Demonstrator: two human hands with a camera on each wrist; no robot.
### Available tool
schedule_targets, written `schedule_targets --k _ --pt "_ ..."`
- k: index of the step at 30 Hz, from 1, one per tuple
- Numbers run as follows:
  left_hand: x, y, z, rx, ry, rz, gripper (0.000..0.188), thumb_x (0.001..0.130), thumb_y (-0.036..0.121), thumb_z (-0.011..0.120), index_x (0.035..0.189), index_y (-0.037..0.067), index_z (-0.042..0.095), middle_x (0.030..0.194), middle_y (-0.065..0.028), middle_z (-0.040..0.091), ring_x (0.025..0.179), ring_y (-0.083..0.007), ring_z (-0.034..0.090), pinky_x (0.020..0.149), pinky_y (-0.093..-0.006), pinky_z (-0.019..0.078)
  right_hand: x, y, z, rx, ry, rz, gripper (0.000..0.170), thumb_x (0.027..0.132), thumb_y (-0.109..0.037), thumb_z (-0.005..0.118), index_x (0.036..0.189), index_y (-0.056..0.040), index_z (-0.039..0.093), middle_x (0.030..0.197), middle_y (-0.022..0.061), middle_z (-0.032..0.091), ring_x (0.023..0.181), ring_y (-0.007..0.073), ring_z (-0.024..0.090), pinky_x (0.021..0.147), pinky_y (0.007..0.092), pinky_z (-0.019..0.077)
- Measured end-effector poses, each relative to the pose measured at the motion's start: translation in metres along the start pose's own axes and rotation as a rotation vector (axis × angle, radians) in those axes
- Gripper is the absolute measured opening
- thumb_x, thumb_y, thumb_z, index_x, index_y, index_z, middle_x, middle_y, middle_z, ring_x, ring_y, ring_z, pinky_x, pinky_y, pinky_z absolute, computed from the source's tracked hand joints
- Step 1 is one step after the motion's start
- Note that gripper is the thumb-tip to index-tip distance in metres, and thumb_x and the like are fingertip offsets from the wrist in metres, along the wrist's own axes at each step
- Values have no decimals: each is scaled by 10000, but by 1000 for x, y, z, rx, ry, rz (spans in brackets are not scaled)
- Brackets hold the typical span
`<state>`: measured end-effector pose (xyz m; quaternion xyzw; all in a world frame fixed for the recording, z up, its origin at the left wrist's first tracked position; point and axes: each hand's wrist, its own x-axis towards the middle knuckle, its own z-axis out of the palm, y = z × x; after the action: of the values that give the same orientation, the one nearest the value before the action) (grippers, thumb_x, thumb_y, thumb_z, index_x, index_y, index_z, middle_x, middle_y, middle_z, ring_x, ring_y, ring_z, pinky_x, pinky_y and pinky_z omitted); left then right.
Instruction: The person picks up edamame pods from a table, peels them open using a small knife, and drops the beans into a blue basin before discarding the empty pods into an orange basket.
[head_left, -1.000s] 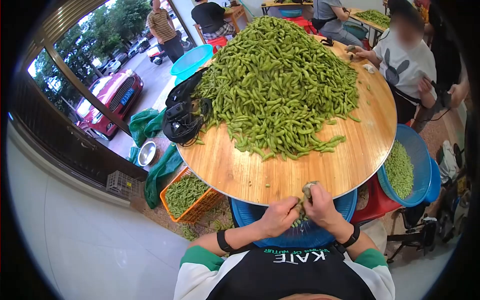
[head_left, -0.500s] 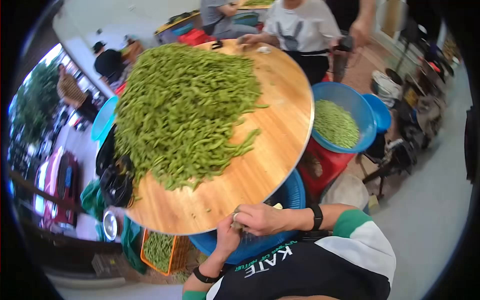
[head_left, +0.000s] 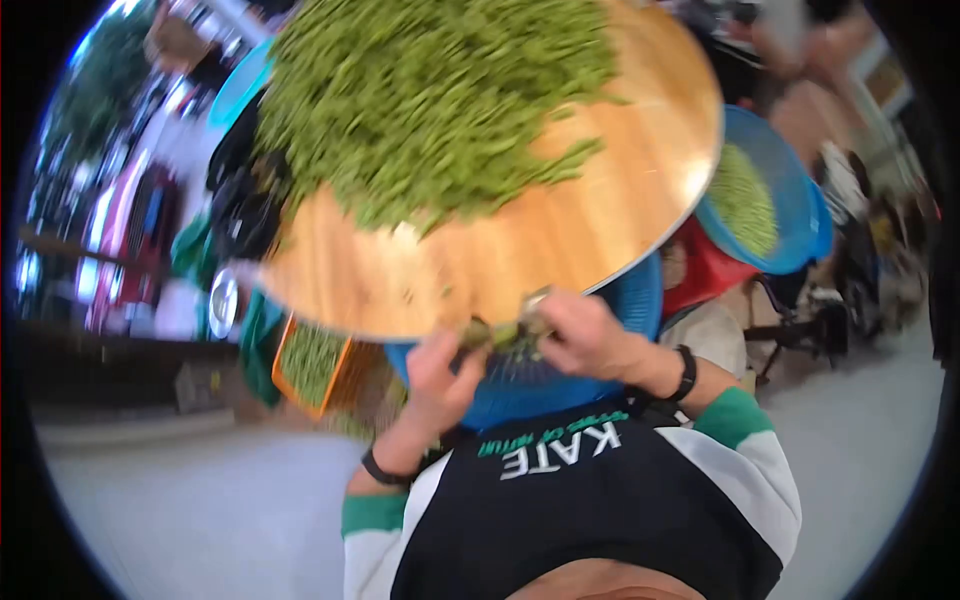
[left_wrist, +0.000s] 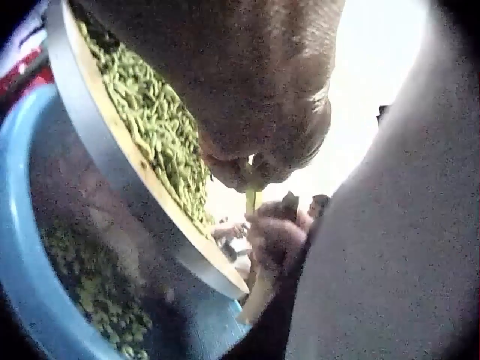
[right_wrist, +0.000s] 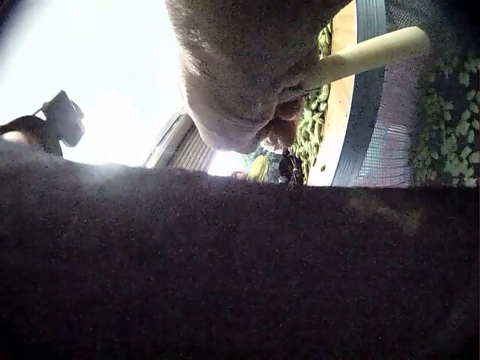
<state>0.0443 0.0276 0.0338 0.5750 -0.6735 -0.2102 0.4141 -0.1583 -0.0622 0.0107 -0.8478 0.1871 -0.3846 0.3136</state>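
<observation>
Pinching a green pod (left_wrist: pixel 251 201), the left hand (head_left: pixel 440 383) faces the right hand (head_left: pixel 592 335) (curled round a pale rod (right_wrist: pixel 379 55)) over a blue tub (head_left: pixel 515 401).

Left of the left grip (head_left: pixel 440 375) I can see a green cloth (head_left: pixel 262 355), a metal bowl (head_left: pixel 224 304) and, farther off, a red car (head_left: pixel 130 235) outside.

Room over near tabletop (head_left: pixel 480 275), pod heap (head_left: pixel 430 110) as obstacle beyond

The head view looks down from above; both wrist views, nearer, look along the shared tabletop rim (left_wrist: pixel 105 142).
</observation>
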Motion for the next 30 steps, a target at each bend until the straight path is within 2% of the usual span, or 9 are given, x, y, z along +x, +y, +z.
schedule_targets --k 2,6,9,11,18,21,24,26,30 --pt "-2 -7 -31 128 144 -44 191 748 7 639 938 3 621 833 -162 595 752 -317 587 648 -375 462 3 0 -3 129 -44 70 186 650 51 624 808 -21 558 676 124 496 592 298 523 500 352 410" --pt "23 -27 -93 943 292 40 175 764 22 603 937 16 625 869 -168 582 836 -336 562 727 -419 458 5 4 1 192 -105 0 176 685 58 649 805 -15 543 717 133 553 582 286 531 522 349 419" --pt "48 -66 -91 526 313 -170 191 774 23 572 955 44 631 890 -159 591 867 -338 564 744 -409 460 4 4 -1 172 -157 46 167 726 43 661 846 -2 554 749 132 589 611 269 556 555 330 440" --pt "72 -86 -72 430 233 -24 215 776 16 548 967 66 634 890 -148 595 892 -335 565 761 -396 465 2 3 -4 116 -234 118 161 751 32 663 870 6 558 759 128 601 630 260 571 575 317 452" --pt "113 -131 -36 739 43 102 271 749 -13 545 996 71 618 1088 -193 520 1020 -365 500 802 -440 474 2 4 -5 430 -212 374 357 897 -62 523 1241 25 483 768 66 555 570 102 490 509 243 396" --pt "107 -119 -35 672 262 201 239 783 4 554 1008 62 609 998 -196 572 924 -374 544 766 -428 486 11 2 -12 688 -205 645 406 945 -100 450 1333 15 419 799 46 554 572 62 473 490 205 384" --pt "91 -76 -31 158 178 -146 137 862 53 562 992 40 607 841 -135 621 709 -270 597 613 -341 499 21 5 -10 854 -164 766 429 977 -146 393 1380 -4 360 833 57 538 570 54 449 475 169 372" --pt "81 -55 -18 -660 -10 -487 122 929 116 550 982 20 603 722 -52 612 543 -123 553 478 -236 440 25 7 -5 1072 -101 740 452 980 -174 408 1394 -7 333 829 65 533 556 61 429 452 173 358" --pt "64 -28 4 -976 -195 -519 153 945 132 541 980 -7 594 747 -22 596 550 -33 519 432 -176 392 32 3 -3 1239 -68 775 407 983 -195 418 1353 -28 388 816 39 534 563 57 438 431 177 339"
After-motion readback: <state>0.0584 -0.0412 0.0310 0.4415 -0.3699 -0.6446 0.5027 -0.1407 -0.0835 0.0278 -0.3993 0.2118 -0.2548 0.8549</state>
